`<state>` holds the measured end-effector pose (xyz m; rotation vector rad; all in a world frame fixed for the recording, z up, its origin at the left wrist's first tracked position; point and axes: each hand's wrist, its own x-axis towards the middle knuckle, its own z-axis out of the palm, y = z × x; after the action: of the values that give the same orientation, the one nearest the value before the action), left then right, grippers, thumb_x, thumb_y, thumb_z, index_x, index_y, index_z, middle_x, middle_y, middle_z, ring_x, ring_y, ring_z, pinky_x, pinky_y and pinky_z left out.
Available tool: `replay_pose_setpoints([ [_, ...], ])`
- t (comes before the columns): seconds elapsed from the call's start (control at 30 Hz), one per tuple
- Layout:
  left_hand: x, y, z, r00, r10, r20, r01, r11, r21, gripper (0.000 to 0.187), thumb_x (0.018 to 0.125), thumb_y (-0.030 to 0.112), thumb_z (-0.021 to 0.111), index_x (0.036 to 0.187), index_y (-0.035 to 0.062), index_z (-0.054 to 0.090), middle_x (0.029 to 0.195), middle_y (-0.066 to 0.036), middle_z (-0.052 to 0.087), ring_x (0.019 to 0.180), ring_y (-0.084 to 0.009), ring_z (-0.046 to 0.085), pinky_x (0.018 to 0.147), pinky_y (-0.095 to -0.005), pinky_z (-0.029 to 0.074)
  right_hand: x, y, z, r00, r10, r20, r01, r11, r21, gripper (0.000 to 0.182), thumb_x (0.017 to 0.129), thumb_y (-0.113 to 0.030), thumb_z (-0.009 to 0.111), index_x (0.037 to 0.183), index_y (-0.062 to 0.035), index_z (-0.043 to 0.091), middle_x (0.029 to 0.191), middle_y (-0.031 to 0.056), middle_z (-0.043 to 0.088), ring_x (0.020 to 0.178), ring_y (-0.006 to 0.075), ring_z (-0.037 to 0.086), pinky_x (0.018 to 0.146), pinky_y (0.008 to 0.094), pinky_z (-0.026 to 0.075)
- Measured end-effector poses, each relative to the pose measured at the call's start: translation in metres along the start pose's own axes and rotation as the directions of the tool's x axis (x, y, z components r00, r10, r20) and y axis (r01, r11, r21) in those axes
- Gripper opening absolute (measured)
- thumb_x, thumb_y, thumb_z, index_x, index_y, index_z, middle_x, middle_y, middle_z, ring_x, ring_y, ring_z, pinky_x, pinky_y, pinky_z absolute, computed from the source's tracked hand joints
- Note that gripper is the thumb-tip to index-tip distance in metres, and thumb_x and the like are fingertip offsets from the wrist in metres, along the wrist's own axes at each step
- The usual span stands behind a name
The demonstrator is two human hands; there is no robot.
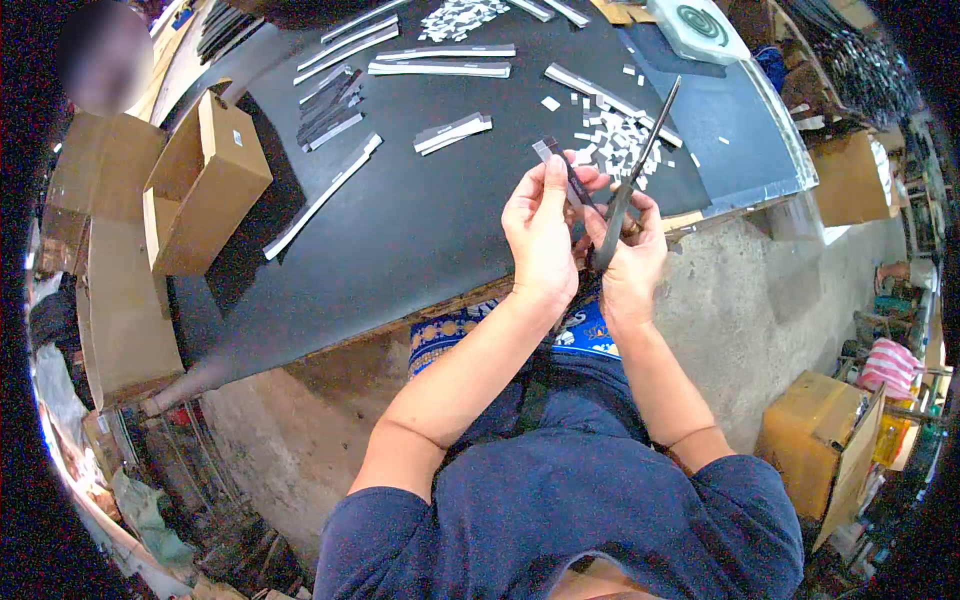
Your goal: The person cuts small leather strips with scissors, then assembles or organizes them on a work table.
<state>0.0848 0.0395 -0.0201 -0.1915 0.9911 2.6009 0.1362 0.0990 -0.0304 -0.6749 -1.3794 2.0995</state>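
Note:
Near the table's front edge, my left hand (541,215) is closed on a short dark strip (572,180) with a clear, pale end. My right hand (632,250), just beside it, is wrapped round black scissors (618,205), whose blades point up and away over the table. The fingers of both hands nearly meet at the strip's lower part, and some fingertips are hidden. Beyond the scissors lies a scattered pile of small white pieces (615,140). A long black-and-white strip (600,92) lies along the pile's far side.
The dark table (400,235) carries bundles of strips (440,68), a dark strip bundle (330,108) and a second white pile (460,18). An open cardboard box (235,150) stands at left. A green coil (703,24) lies far right. Another box (812,435) is on the floor.

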Motion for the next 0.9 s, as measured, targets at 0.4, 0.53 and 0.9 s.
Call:
replay_pose_setpoints([
  [0.4,0.031,0.059,-0.025,0.914,-0.266,0.307,0.049,0.823,0.566,0.02,0.09,0.021,0.06,0.092,0.0008,0.062,0.068,-0.004,0.06,0.057,-0.0113,0.056,0.055,-0.024,0.045,0.006,-0.044,-0.052,0.883,0.314,0.349,-0.14,0.886,-0.443,0.051,0.073,-0.02,0.081,0.107,0.0008,0.049,0.073,0.0051,0.058,0.049,0.0092,0.054,0.042,0.0221,0.042],
  [0.53,0.037,0.072,-0.031,0.862,-0.354,0.362,0.033,0.752,0.658,0.021,0.089,0.021,0.06,0.088,0.0002,0.062,0.065,-0.003,0.06,0.054,-0.0113,0.056,0.055,-0.0242,0.045,0.005,-0.053,-0.068,0.783,0.456,0.424,-0.162,0.807,-0.568,0.05,0.074,-0.024,0.08,0.104,0.0005,0.049,0.071,0.0044,0.056,0.05,0.0095,0.053,0.042,0.0224,0.042],
  [0.9,0.032,0.074,-0.022,0.775,-0.494,0.394,0.018,0.641,0.767,0.019,0.087,0.022,0.06,0.084,0.0038,0.062,0.064,-0.004,0.063,0.06,-0.0105,0.059,0.066,-0.0224,0.044,-0.002,-0.058,-0.048,0.754,0.469,0.46,-0.109,0.78,-0.617,0.054,0.075,-0.03,0.075,0.109,0.0039,0.051,0.075,0.0045,0.056,0.056,0.0105,0.056,0.051,0.0239,0.047],
])
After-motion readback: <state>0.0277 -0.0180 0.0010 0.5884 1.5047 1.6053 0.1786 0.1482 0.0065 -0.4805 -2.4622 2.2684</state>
